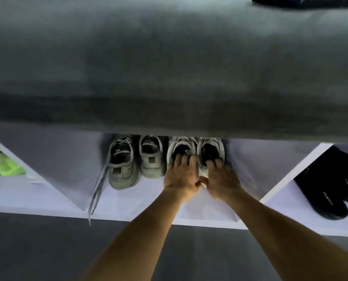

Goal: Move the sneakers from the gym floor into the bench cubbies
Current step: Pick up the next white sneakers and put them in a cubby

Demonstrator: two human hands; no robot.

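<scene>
At frame centre, the left hand (181, 175) and right hand (219, 177) are each gripping a white sneaker (181, 148) heel; shoving risks crowding the grey sneakers (136, 159) alongside.

looks like a gym changing or shoe-storage area: long grey padded bench seat (169, 67) over white open cubbies (290, 175), filled with grey sneakers (124, 165), lime-green shoes (2, 167) at left, black slides (329, 187) at right, above dark smooth floor (37, 250).
</scene>
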